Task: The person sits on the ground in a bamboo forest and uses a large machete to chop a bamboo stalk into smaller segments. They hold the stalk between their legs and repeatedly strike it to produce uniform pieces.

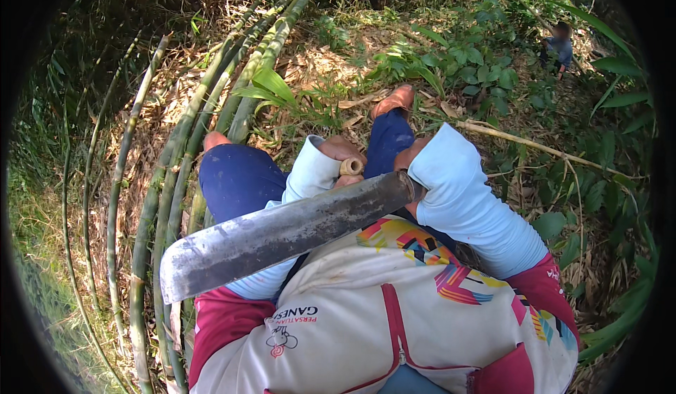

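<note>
The ground [373, 45] in front of you is covered with dry leaves [310, 66] – tan and brown, sunlit at the upper middle of the frame. At right, you have a thin pale stick [535, 142] across it. Green bamboo poles [278, 38] run down the left – whether they lie flat is unclear. Leafy plants [486, 73] stand upper right.

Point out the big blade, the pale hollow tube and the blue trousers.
Blade [283, 233]: head view, middle of its flat side.
Hollow tube [347, 168]: head view, its open end.
Blue trousers [239, 181]: head view, the left leg.
</note>
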Demonstrator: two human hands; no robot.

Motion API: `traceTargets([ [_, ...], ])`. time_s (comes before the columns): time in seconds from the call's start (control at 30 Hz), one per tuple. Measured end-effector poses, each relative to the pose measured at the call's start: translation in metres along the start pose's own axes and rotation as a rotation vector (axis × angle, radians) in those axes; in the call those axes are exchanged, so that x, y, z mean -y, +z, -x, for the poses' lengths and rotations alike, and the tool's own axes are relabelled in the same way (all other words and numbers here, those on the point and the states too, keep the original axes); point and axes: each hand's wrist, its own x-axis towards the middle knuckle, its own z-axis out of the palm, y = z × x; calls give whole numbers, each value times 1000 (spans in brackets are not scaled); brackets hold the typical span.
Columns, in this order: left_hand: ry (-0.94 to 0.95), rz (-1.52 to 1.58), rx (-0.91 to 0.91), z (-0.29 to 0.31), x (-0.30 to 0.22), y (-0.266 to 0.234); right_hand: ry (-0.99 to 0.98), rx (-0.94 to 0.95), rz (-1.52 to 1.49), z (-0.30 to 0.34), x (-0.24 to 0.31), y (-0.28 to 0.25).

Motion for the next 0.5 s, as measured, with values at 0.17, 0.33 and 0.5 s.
traceTargets([
  [0.17, -64, -219, 111, 0, -1, -8, -47, -25, 27, -3, 1, 4],
  [0.33, -90, -231, -35, 11, 4, 3, -45, -43, 18, -6, -1, 9],
  [0.5, -75, -461, -16, 2, -7, 7, -34, -8, 12, -6, -3, 5],
])
